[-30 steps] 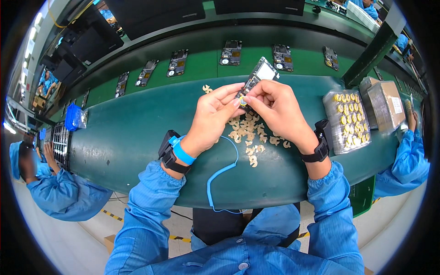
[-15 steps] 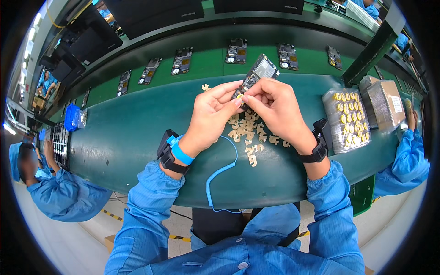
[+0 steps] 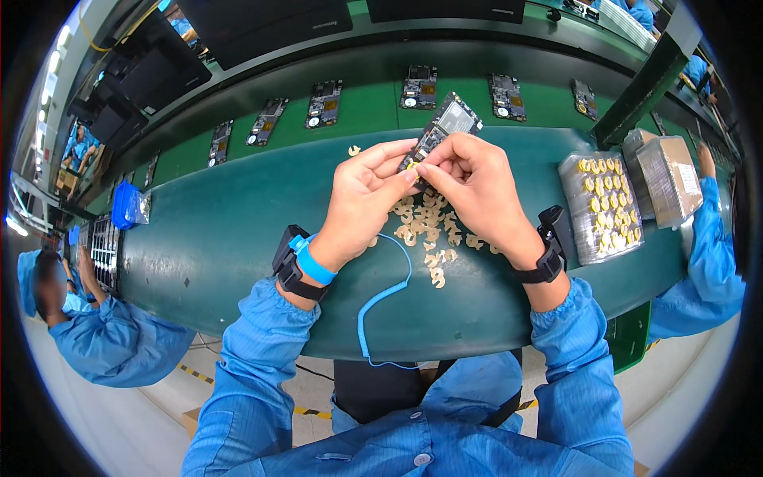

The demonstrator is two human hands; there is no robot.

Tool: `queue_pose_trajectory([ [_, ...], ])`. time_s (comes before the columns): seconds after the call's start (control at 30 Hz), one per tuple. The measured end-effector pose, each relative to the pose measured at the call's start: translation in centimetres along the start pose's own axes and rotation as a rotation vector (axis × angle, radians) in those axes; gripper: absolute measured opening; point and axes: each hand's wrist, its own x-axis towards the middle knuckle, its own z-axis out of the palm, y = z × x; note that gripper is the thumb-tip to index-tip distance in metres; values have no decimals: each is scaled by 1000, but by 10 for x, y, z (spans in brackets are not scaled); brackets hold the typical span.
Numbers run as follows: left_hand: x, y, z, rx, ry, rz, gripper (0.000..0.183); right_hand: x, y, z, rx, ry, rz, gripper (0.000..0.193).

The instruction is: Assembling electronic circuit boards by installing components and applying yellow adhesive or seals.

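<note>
A dark circuit board [image 3: 453,119] with a silver shield stands tilted between my hands above the bench. My left hand [image 3: 362,187] is closed around its lower left edge, thumb on the board's front. My right hand [image 3: 481,187] is closed in a pinch at the board's lower end, over a small yellow round part [image 3: 412,166]. Both thumb tips meet at that part; what lies under the right fingertips is hidden. Beneath my hands many small cream curved pieces [image 3: 429,219] lie in a loose pile. A blue wrist strap [image 3: 316,265] with a coiled cord sits on my left wrist.
Circuit boards such as this one [image 3: 324,103] lie spaced along the green conveyor [image 3: 369,107] at the back. Clear trays of yellow round parts [image 3: 602,203] are at right. A blue bag [image 3: 127,203] lies at left. Co-workers sit on both sides.
The boards on the conveyor have shifted to the right. The right-hand co-worker's arm has reached up toward the conveyor. My hands and the held board have barely moved.
</note>
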Motion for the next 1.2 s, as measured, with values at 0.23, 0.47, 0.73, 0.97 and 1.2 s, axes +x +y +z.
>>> queue_pose_trajectory([
  [0.23,2,1,-3,-21,39,-33,39,0,6,3,101,14,41,14],
  [0.47,6,0,-4,-40,133,26,34,2,20,-17,4,108,109,28],
  [0.73,9,-17,-10,-168,117,45,37,10,27,1,297,3,184,19],
  [0.97,16,-31,-20,51,160,54,38,62,63,-66,-80,269,255,20],
  [1.2,21,-44,-17,82,140,56,20,131,147,-104,-715,178,513,24],
])
